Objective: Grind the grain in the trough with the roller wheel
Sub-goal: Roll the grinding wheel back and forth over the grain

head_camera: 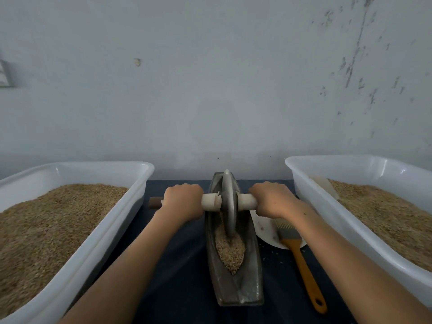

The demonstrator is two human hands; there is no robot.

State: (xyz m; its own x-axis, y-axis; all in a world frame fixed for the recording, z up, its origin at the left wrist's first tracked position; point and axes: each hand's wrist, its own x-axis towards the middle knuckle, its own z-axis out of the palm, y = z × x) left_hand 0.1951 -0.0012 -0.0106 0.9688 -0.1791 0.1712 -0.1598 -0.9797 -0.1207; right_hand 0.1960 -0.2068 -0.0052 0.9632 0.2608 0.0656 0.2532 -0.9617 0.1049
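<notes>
Behind the dark blue table cloth [177,277] a pale, stained wall [210,90] is seen. At the middle, the long metal trough [253,272] is laid, with grain [230,251] kept in its groove. The roller wheel [228,202] is stood upright in it, toward the far end. Its white axle handle [211,202] is gripped by the left hand [182,199] and the right hand [272,198], one on each side. The free cloth is narrowed by the left tub [77,260] and the right tub [327,206], both filled with grain. A brush [301,260] is laid just beside the trough, partly on a white plate [265,230].

Both hands, left hand [181,200] and right hand [272,200], grip the axle of the roller wheel [228,204]; it stands upright in the trough [236,286], on grain [230,252]. White tubs of grain flank it on the tabletop [177,277]; a brush [300,258] lies right.
</notes>
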